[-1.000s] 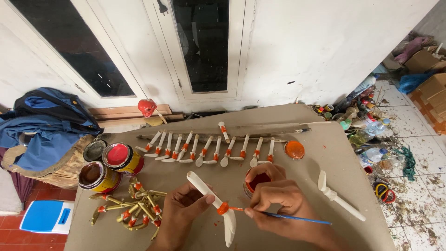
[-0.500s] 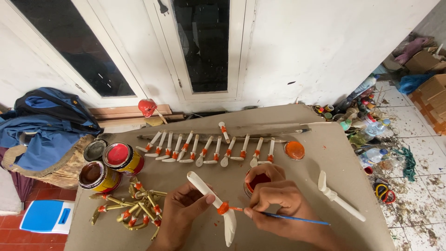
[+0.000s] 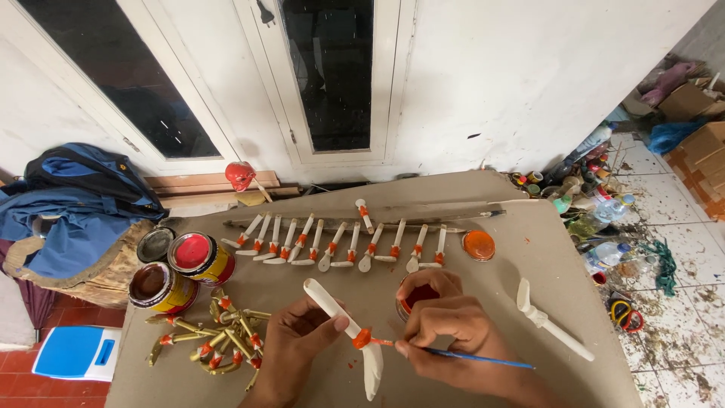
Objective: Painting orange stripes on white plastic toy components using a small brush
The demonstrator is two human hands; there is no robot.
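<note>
My left hand (image 3: 296, 341) pinches a long white carved piece (image 3: 332, 304) with an orange-red band near its middle. My right hand (image 3: 451, 332) holds a thin paintbrush with a blue handle (image 3: 476, 357); its tip touches the orange band. Just behind my right hand sits a small pot of red paint (image 3: 420, 297). A row of several white pieces with orange bands (image 3: 340, 248) lies farther back on the brown board (image 3: 529, 242).
Two open paint cans, one red (image 3: 198, 257) and one brown (image 3: 160, 287), stand at left, with a dark lid (image 3: 155, 245) behind. A heap of yellow pieces (image 3: 215, 340) lies near them. An orange lid (image 3: 479, 245) and one unpainted white piece (image 3: 551, 321) sit at right. Bottles and clutter (image 3: 596, 219) cover the tiled floor.
</note>
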